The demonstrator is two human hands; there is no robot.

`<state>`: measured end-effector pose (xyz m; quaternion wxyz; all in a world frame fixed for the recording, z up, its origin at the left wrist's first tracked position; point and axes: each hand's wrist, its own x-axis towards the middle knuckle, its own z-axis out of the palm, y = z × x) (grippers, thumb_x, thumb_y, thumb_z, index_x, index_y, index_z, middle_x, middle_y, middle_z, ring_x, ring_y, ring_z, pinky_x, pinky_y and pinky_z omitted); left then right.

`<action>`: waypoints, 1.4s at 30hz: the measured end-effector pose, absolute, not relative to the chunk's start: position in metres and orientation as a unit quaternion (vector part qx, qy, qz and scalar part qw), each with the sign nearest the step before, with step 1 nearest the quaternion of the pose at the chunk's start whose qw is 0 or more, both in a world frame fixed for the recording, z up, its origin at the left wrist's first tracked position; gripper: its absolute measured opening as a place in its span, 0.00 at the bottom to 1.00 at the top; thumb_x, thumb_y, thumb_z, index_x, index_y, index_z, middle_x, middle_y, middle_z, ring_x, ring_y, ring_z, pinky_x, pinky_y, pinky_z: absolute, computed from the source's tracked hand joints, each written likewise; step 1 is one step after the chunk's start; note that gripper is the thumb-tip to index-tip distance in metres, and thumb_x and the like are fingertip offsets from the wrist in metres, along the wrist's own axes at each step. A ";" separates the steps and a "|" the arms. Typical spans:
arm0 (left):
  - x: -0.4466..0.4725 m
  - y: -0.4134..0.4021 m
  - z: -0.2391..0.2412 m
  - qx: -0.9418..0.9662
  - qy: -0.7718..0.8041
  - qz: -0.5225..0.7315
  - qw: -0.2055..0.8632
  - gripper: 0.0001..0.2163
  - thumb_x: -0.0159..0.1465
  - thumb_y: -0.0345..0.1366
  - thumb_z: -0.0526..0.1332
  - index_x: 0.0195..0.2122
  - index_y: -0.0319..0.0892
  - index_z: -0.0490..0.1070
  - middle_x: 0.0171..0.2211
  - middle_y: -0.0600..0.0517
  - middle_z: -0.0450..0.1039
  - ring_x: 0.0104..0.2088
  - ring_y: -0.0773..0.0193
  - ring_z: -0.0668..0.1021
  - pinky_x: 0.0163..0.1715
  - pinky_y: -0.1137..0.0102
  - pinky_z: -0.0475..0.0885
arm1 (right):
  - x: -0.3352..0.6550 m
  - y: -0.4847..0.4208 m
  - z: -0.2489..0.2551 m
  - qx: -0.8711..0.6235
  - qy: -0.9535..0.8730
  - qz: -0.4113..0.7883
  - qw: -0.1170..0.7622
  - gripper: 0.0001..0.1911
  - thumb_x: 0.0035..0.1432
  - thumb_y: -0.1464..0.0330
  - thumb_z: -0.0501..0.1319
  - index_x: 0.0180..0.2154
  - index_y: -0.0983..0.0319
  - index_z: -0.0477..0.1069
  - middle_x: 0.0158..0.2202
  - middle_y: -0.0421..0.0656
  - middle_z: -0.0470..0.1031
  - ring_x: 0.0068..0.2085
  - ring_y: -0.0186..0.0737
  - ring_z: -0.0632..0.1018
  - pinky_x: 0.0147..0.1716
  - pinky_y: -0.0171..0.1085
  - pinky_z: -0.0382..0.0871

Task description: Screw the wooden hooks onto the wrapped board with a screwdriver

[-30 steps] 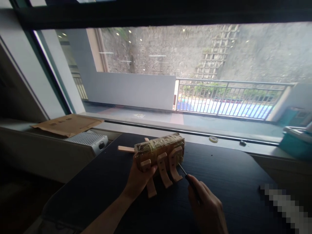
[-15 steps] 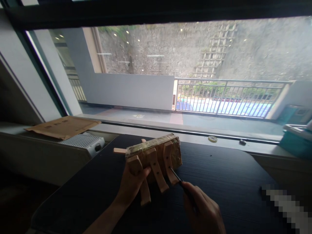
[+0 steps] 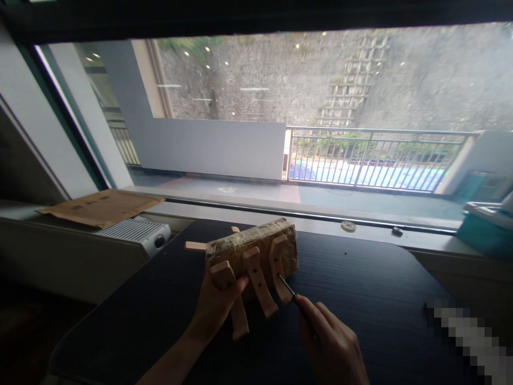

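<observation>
A tape-wrapped, box-like block [image 3: 240, 240] rests tilted on the dark table, with several curved wooden pieces against it. Three of these face me: a left wooden piece [image 3: 239, 318], a middle wooden piece [image 3: 260, 283] and a right wooden piece [image 3: 276, 256], with dark holes in them. My left hand [image 3: 218, 299] is closed around the left piece, its thumb across the wood. In my right hand [image 3: 331, 339] is a screwdriver [image 3: 287, 285], its thin shaft pointing up-left and its tip at the lower hole of the right piece. Most of the handle is hidden by my fingers.
The dark table [image 3: 368, 299] stands beside a window sill. A roll of tape [image 3: 348, 226] and a small dark object [image 3: 397, 231] lie on the sill. A teal container [image 3: 481, 230] is at right; a brown envelope [image 3: 102, 207] lies over a white appliance [image 3: 136, 232] at left.
The view has shifted very slightly. Both hands keep their holds, and the screwdriver tip stays at the right wooden piece's lower hole.
</observation>
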<state>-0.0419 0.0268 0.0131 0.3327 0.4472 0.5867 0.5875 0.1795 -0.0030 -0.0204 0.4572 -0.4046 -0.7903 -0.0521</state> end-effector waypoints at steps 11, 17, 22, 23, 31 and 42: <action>-0.038 0.021 0.020 0.433 0.590 0.586 0.348 0.15 0.44 0.39 0.68 0.30 0.36 0.70 0.31 0.49 0.74 0.35 0.58 0.76 0.33 0.69 0.71 | 0.177 -0.008 -0.012 -0.455 -0.756 0.028 0.470 0.15 0.61 0.71 0.52 0.49 0.61 0.68 0.39 0.42 0.79 0.37 0.36 0.80 0.35 0.29 0.74; -0.037 0.021 0.019 0.413 0.601 0.593 0.342 0.14 0.43 0.38 0.69 0.29 0.37 0.69 0.30 0.49 0.75 0.36 0.56 0.77 0.32 0.68 0.71 | 0.175 -0.005 -0.013 -0.433 -0.769 -0.099 0.459 0.13 0.60 0.72 0.52 0.46 0.63 0.69 0.29 0.42 0.76 0.25 0.35 0.77 0.25 0.31 0.70; -0.036 0.021 0.020 0.425 0.591 0.592 0.345 0.14 0.44 0.39 0.69 0.27 0.38 0.69 0.28 0.50 0.75 0.37 0.54 0.77 0.34 0.66 0.73 | 0.173 -0.008 -0.011 -0.436 -0.759 -0.059 0.480 0.11 0.62 0.70 0.52 0.45 0.62 0.69 0.33 0.43 0.78 0.31 0.35 0.79 0.30 0.30 0.71; -0.035 0.020 0.020 0.429 0.586 0.593 0.348 0.13 0.44 0.39 0.69 0.27 0.39 0.69 0.28 0.50 0.75 0.37 0.54 0.77 0.34 0.66 0.73 | 0.173 -0.008 -0.010 -0.446 -0.753 -0.040 0.482 0.11 0.63 0.69 0.52 0.45 0.61 0.68 0.34 0.42 0.79 0.31 0.35 0.80 0.29 0.30 0.72; -0.035 0.019 0.022 0.414 0.594 0.591 0.355 0.13 0.44 0.39 0.69 0.26 0.38 0.68 0.28 0.50 0.75 0.36 0.55 0.77 0.33 0.67 0.73 | 0.175 -0.008 -0.012 -0.467 -0.751 -0.034 0.466 0.12 0.61 0.68 0.53 0.46 0.61 0.66 0.30 0.41 0.77 0.26 0.35 0.79 0.24 0.30 0.71; -0.034 0.019 0.023 0.415 0.591 0.589 0.363 0.14 0.43 0.39 0.69 0.27 0.39 0.69 0.29 0.50 0.75 0.36 0.54 0.77 0.34 0.67 0.73 | 0.175 -0.008 -0.008 -0.440 -0.749 -0.030 0.494 0.10 0.62 0.69 0.53 0.45 0.60 0.68 0.33 0.42 0.79 0.30 0.35 0.80 0.29 0.30 0.72</action>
